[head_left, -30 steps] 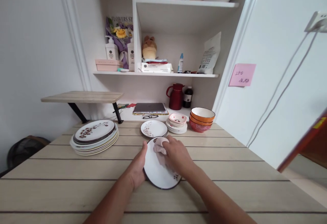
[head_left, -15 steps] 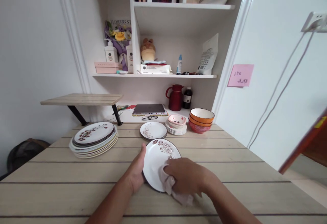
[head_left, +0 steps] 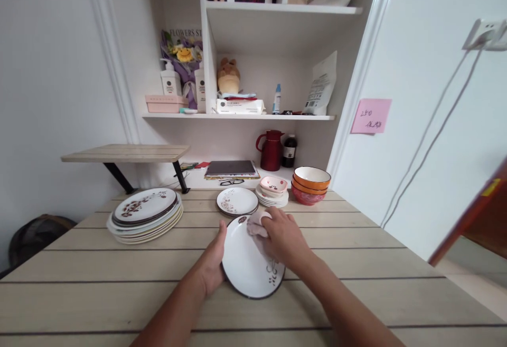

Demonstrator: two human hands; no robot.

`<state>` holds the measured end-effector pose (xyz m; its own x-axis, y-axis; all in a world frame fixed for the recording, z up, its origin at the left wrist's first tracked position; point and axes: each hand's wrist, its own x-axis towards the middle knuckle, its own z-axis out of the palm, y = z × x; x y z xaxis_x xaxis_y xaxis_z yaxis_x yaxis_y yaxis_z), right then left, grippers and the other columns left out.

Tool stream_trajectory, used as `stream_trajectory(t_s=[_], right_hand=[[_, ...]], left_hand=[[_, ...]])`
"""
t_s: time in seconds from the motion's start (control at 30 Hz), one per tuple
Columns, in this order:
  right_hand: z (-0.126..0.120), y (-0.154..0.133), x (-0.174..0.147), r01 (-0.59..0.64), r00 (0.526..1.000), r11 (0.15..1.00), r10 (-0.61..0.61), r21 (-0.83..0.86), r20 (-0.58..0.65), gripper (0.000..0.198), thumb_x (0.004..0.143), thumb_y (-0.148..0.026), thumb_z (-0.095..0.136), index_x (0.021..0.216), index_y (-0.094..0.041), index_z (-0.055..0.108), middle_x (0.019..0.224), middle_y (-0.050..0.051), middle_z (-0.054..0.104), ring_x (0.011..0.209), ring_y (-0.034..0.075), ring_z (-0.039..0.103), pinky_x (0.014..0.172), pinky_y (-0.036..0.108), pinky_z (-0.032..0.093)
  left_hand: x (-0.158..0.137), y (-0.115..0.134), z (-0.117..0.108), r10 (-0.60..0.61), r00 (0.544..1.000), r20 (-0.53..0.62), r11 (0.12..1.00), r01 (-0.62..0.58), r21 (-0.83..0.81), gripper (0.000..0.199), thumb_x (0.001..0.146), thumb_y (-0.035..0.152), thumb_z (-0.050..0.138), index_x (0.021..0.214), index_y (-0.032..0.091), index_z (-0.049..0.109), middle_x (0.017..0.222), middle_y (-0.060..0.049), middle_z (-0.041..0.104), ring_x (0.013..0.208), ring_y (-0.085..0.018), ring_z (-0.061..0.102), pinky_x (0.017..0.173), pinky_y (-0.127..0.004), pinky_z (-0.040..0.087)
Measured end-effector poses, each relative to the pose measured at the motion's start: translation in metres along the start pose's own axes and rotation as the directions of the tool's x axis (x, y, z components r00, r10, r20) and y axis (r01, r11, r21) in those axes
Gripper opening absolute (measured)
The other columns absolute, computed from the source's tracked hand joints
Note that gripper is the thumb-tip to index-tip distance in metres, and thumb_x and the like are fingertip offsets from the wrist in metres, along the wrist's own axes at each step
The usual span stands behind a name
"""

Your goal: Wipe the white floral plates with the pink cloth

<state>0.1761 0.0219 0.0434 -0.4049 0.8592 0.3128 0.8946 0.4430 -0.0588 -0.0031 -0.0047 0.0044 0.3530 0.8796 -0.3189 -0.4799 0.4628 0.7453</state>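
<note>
My left hand grips the left edge of a white plate with a dark rim and brown flower pattern, thumb over the rim and fingers hidden beneath. The plate is tilted a little above the wooden table. Bunched in my right hand is a pale pinkish cloth, pressed on the plate's upper right part. Just behind lies a short stack of similar flowered plates.
At the left stands a tall plate stack, near a small raised wooden shelf. Small dishes and stacked bowls sit at the back right. Behind them are a laptop, glasses and a red jug.
My right hand has moved the cloth from the plate's lower right up to its upper edge. The flower pattern now shows at the lower right. My left hand keeps its hold.
</note>
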Motion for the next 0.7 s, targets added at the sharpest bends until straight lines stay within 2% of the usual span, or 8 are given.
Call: stream_trajectory(t_s=[0.13, 0.27, 0.33, 0.4, 0.53, 0.7], right_hand=[[-0.013, 0.013, -0.015, 0.059, 0.973, 0.998, -0.057, -0.002, 0.224, 0.016, 0.074, -0.020, 0.054, 0.087, -0.020, 0.063, 0.093, 0.008, 0.062, 0.080, 0.022, 0.060, 0.065, 0.031, 0.036], [-0.016, 0.001, -0.025, 0.229, 0.894, 0.968, -0.249, 0.098, 0.372, 0.016, 0.066, -0.021, 0.058, 0.082, -0.021, 0.063, 0.084, 0.005, 0.066, 0.074, 0.022, 0.061, 0.058, 0.028, 0.032], [-0.012, -0.011, -0.026, 0.313, 0.863, 0.932, -0.359, 0.182, 0.356, 0.019, 0.066, -0.026, 0.059, 0.085, -0.022, 0.063, 0.088, 0.005, 0.066, 0.079, 0.023, 0.060, 0.061, 0.028, 0.033], [-0.007, -0.024, -0.025, 0.321, 0.874, 0.914, -0.387, 0.248, 0.295, 0.021, 0.069, -0.028, 0.058, 0.088, -0.021, 0.062, 0.093, 0.005, 0.065, 0.083, 0.022, 0.059, 0.064, 0.028, 0.035], [0.004, -0.037, -0.018, 0.216, 0.945, 0.938, -0.270, 0.270, 0.182, 0.016, 0.076, -0.023, 0.052, 0.091, -0.020, 0.059, 0.099, 0.005, 0.060, 0.083, 0.018, 0.057, 0.067, 0.027, 0.036], [0.007, -0.016, -0.005, 0.084, 0.995, 0.986, -0.090, 0.144, 0.040, 0.016, 0.083, -0.023, 0.048, 0.094, -0.019, 0.059, 0.108, 0.009, 0.058, 0.095, 0.021, 0.055, 0.079, 0.030, 0.037]], left_hand=[[-0.001, 0.000, -0.001, -0.022, 1.000, 0.013, 1.000, 0.022, 0.015, 0.079, 0.075, 0.073, 0.041, 0.127, 0.015, 0.054, 0.116, -0.014, 0.067, 0.113, -0.029, 0.059, 0.099, -0.040, 0.041], [0.000, -0.001, -0.001, -0.006, 0.999, 0.038, 1.000, 0.005, 0.001, 0.077, 0.077, 0.072, 0.041, 0.128, 0.015, 0.054, 0.116, -0.013, 0.067, 0.112, -0.028, 0.060, 0.099, -0.038, 0.041], [0.001, 0.000, -0.002, -0.004, 0.999, 0.044, 1.000, 0.004, -0.004, 0.076, 0.078, 0.071, 0.040, 0.127, 0.014, 0.054, 0.114, -0.014, 0.068, 0.110, -0.027, 0.061, 0.098, -0.038, 0.041], [0.002, 0.000, -0.002, -0.010, 0.999, 0.043, 1.000, 0.011, -0.009, 0.078, 0.078, 0.072, 0.039, 0.126, 0.013, 0.055, 0.112, -0.014, 0.069, 0.107, -0.028, 0.062, 0.097, -0.038, 0.042], [0.004, 0.001, -0.001, -0.013, 1.000, 0.016, 0.999, 0.014, -0.036, 0.077, 0.077, 0.072, 0.042, 0.125, 0.013, 0.055, 0.107, -0.014, 0.070, 0.103, -0.029, 0.064, 0.093, -0.040, 0.045], [0.003, 0.000, 0.001, 0.004, 0.999, 0.032, 0.998, -0.002, -0.065, 0.073, 0.078, 0.068, 0.045, 0.127, 0.015, 0.053, 0.111, -0.014, 0.069, 0.105, -0.028, 0.063, 0.093, -0.039, 0.045]])
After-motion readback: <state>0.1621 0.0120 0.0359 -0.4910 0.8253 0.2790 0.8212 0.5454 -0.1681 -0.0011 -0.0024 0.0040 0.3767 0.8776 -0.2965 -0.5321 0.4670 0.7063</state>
